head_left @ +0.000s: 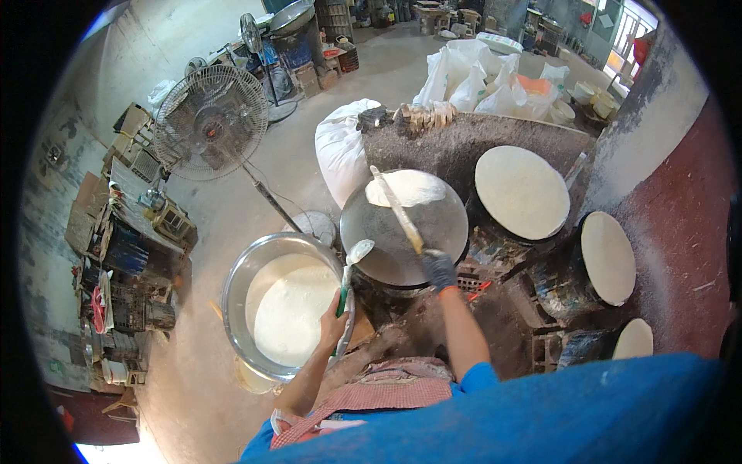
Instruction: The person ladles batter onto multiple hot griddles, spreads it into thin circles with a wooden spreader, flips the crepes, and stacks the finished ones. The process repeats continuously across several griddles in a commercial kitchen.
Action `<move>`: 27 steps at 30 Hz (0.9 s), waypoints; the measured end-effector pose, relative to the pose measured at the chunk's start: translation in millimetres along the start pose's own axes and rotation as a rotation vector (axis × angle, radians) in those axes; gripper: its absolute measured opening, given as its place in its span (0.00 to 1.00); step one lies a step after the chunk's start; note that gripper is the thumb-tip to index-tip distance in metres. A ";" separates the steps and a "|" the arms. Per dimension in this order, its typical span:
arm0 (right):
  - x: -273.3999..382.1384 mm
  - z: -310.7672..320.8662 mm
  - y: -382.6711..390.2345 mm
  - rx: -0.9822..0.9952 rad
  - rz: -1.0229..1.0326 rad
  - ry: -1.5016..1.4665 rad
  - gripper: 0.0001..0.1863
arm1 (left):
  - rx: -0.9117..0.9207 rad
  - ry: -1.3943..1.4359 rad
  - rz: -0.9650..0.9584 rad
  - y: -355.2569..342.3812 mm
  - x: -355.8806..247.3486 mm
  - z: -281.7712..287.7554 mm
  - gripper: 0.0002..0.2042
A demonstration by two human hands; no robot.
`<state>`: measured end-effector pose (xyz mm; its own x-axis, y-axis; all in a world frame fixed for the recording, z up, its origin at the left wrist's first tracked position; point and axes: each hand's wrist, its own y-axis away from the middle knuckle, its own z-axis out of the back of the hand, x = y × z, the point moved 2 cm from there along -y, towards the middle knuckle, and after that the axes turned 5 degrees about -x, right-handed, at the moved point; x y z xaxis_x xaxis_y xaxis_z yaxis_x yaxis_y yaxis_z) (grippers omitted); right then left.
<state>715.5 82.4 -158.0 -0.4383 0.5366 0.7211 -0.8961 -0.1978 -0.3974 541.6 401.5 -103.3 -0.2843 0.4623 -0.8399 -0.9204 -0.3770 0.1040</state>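
Note:
My left hand [332,325] grips the green handle of a ladle [360,250], whose bowl is coated with white batter. The ladle is at the right rim of a large metal basin [234,309] that holds pale batter [290,317]. In a dark glove, my right hand [440,269] is closed round the near end of a long wooden spreader [396,207]. This spreader reaches across a round dark griddle [363,220]. On the griddle's far part lies a patch of white batter [413,188], with the spreader's far end at its left side.
More griddles to the right carry pale round sheets [522,192], [608,257]. Behind the griddle stand a sooty stove wall [487,135] and a white sack [340,151]. A pedestal fan [210,122] is at the left, beyond the basin. White bags [468,77] sit farther back.

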 end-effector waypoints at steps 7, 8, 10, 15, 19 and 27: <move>-18.1 -8.3 -5.1 -0.017 -0.441 -0.295 0.13 | 0.029 -0.036 -0.027 30.3 -9.4 11.5 0.33; -17.4 -7.3 -9.1 0.001 -0.505 -0.532 0.13 | 0.024 -0.040 0.007 34.2 -11.8 11.2 0.32; -12.7 0.9 -17.8 0.069 -0.055 -0.105 0.13 | -0.010 0.024 -0.044 38.5 -20.0 7.8 0.31; -60.3 21.2 -29.4 -0.120 -0.744 -0.373 0.14 | -0.045 -0.047 0.103 47.3 -29.5 -3.9 0.31; -78.4 16.1 -45.4 0.166 -0.214 -0.251 0.13 | -0.080 -0.079 0.094 54.8 -31.0 -15.1 0.33; -49.2 61.2 -79.5 0.250 -0.956 -0.653 0.13 | -0.129 -0.137 0.183 76.4 -40.4 -30.0 0.32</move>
<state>804.0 21.6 -127.1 0.5293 0.0470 0.8471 -0.8366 -0.1373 0.5303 490.8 330.0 -77.4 -0.4843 0.4783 -0.7326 -0.8109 -0.5597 0.1707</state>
